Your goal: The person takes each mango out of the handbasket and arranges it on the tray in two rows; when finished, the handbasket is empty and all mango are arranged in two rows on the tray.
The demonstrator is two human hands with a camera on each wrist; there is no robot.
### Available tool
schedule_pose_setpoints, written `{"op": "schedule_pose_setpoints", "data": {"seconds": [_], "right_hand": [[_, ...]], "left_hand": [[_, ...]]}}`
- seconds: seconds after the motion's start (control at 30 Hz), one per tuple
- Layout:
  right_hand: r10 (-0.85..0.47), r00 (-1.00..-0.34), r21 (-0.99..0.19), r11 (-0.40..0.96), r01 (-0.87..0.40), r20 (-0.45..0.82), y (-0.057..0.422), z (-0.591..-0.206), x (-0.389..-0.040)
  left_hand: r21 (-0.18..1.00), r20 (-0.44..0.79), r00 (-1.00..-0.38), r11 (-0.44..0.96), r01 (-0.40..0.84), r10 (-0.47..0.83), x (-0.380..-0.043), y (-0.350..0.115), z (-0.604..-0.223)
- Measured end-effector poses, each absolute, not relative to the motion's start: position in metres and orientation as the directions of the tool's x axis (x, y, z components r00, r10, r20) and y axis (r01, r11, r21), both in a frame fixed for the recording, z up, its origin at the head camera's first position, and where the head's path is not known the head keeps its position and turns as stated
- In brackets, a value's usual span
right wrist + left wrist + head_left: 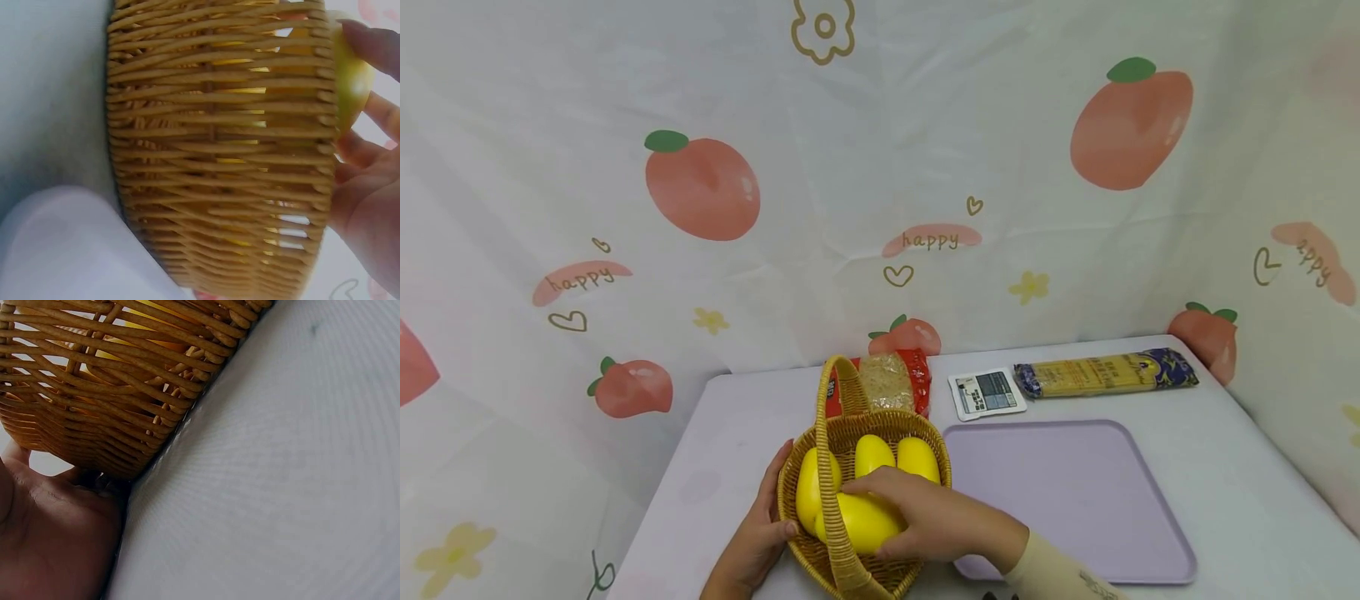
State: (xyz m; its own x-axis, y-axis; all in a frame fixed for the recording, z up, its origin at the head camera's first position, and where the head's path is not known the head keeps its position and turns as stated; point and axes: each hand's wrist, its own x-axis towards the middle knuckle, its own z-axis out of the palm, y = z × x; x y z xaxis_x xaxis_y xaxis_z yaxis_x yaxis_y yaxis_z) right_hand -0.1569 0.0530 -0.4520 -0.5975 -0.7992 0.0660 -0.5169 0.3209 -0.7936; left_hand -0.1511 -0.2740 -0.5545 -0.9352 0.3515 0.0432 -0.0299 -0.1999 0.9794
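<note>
A brown wicker basket (939, 440) with a tall arched handle (831, 500) stands on the table. Several smooth yellow mangoes (874, 454) lie inside it. My left hand (749, 540) holds the basket's left side, thumb near the rim and fingers along the outer wall. My right hand (942, 515) reaches over the right rim and grips the front mango (867, 525), which lies partly behind the handle. In the right wrist view, fingers and thumb surround that mango (354, 81) above the rim; the woven wall hides its lower part.
Right of the basket lies a lilac tray (1075, 500). Behind it are a flat white-and-dark packet (987, 394) and a long bag of noodles (1105, 375). A red-edged clear bag (887, 382) sits behind the basket. A printed cloth (850, 167) hangs at the back and sides.
</note>
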Motion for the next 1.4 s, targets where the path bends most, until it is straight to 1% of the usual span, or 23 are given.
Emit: {"op": "schedule_pose_setpoints", "data": {"seconds": [0.13,0.4,0.67,0.87,1.2,1.4], "right_hand": [[-0.774,-0.631,-0.825,0.325,-0.462,0.049,0.060,-0.448,-0.156],[-0.719,-0.688,-0.841,0.309,-0.445,0.100,0.078,-0.445,-0.154],[-0.678,-0.713,-0.868,0.235,-0.438,0.177,0.094,-0.443,-0.152],[-0.642,-0.742,-0.886,0.209,-0.415,0.196,0.105,-0.442,-0.149],[-0.547,-0.791,-0.884,0.182,-0.431,0.274,0.127,-0.447,-0.144],[-0.458,-0.839,-0.880,0.212,-0.425,0.295,0.144,-0.449,-0.145]], "left_hand": [[0.981,0.034,-0.939,-0.191,-0.034,0.342,-0.151,-0.274,-0.554],[0.984,0.019,-0.945,-0.172,-0.040,0.327,-0.152,-0.274,-0.555],[0.983,0.024,-0.942,-0.181,-0.039,0.335,-0.153,-0.274,-0.555],[0.982,0.021,-0.942,-0.186,-0.044,0.335,-0.153,-0.274,-0.554],[0.983,-0.001,-0.947,-0.174,-0.060,0.322,-0.152,-0.273,-0.553],[0.982,0.000,-0.944,-0.180,-0.063,0.330,-0.152,-0.272,-0.553]]}}
